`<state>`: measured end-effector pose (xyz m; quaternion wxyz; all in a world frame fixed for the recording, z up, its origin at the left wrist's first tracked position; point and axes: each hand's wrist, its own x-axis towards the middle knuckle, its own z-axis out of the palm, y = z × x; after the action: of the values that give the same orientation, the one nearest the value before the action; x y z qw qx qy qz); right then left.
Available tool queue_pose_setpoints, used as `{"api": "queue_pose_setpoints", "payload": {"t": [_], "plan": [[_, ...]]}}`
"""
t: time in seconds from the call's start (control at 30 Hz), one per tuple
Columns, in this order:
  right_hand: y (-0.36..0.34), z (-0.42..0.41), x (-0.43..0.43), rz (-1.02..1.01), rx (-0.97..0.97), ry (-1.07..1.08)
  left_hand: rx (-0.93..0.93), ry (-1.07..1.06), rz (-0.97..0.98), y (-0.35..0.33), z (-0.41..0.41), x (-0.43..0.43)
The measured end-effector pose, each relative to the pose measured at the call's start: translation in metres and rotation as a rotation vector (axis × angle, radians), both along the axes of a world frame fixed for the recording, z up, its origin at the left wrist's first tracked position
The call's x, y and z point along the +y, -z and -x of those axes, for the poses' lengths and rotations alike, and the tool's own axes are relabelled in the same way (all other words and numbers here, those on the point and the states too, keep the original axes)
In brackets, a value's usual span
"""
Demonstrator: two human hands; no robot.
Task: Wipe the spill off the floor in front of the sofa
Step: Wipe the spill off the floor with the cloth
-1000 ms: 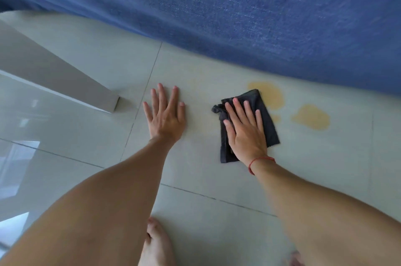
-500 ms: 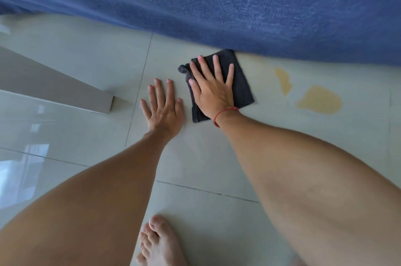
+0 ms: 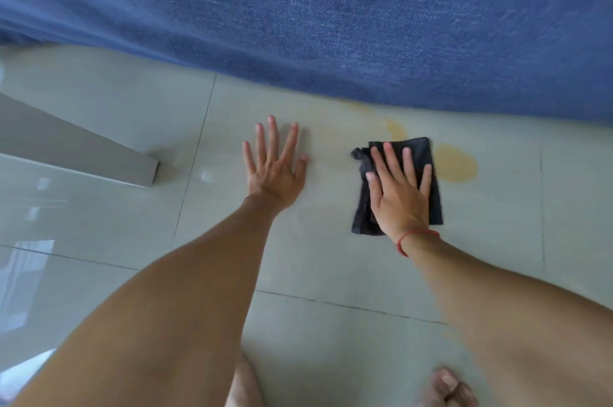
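A dark folded cloth (image 3: 428, 154) lies flat on the pale tiled floor (image 3: 331, 257), and my right hand (image 3: 399, 194) presses down on it with fingers spread. A yellowish spill patch (image 3: 456, 163) sits on the floor, touching the cloth's right edge. A smaller yellow smear (image 3: 396, 129) lies just above the cloth, and faint yellow streaks reach the sofa's edge. The blue fabric sofa (image 3: 331, 15) fills the top of the view. My left hand (image 3: 273, 167) rests flat on the floor left of the cloth, fingers apart, holding nothing.
A grey slanted panel (image 3: 76, 148) reaches in from the left and ends near my left hand. My bare feet (image 3: 446, 386) show at the bottom edge. Shiny tiles reflect light at the lower left.
My right hand has slid the cloth to the right and toward me, away from the sofa edge, up against the larger yellow patch. The left hand stays planted on the floor.
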<state>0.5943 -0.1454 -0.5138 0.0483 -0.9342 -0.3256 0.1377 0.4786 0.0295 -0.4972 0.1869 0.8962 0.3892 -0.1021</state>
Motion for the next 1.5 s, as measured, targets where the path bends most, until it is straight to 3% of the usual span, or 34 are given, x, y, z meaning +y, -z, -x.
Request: {"api": "queue_pose_setpoints", "payload": {"t": [0.33, 0.5, 0.63, 0.7, 0.83, 0.93, 1.0, 1.17, 1.33, 1.5], "plan": [[0.011, -0.032, 0.067, -0.080, -0.011, 0.112, 0.156, -0.018, 0.202, 0.007, -0.032, -0.016], [0.010, -0.023, 0.079, -0.098, -0.013, -0.065, 0.164, -0.048, 0.217, 0.008, -0.033, -0.015], [0.008, -0.018, 0.035, -0.067, -0.019, -0.318, 0.189, -0.050, 0.244, 0.004, -0.034, -0.015], [0.009, -0.024, 0.005, -0.058, -0.051, -0.339, 0.184, -0.046, 0.254, 0.003, -0.034, -0.015], [0.005, -0.045, -0.012, -0.037, 0.000, -0.110, 0.174, -0.040, 0.254, 0.002, -0.033, -0.016], [0.005, -0.043, 0.025, -0.064, 0.005, 0.071, 0.101, -0.016, 0.196, 0.001, -0.027, -0.011], [0.006, -0.038, 0.050, -0.110, 0.039, 0.162, 0.068, -0.112, 0.143, 0.000, -0.016, 0.002], [0.008, -0.035, 0.104, -0.177, 0.034, 0.189, 0.181, -0.194, 0.220, 0.003, -0.002, 0.021], [0.008, -0.010, 0.145, -0.168, 0.025, -0.026, 0.167, -0.193, 0.241, 0.004, -0.002, 0.023], [0.007, 0.015, 0.099, -0.108, 0.028, -0.321, 0.166, -0.199, 0.274, 0.000, -0.002, 0.025]]}}
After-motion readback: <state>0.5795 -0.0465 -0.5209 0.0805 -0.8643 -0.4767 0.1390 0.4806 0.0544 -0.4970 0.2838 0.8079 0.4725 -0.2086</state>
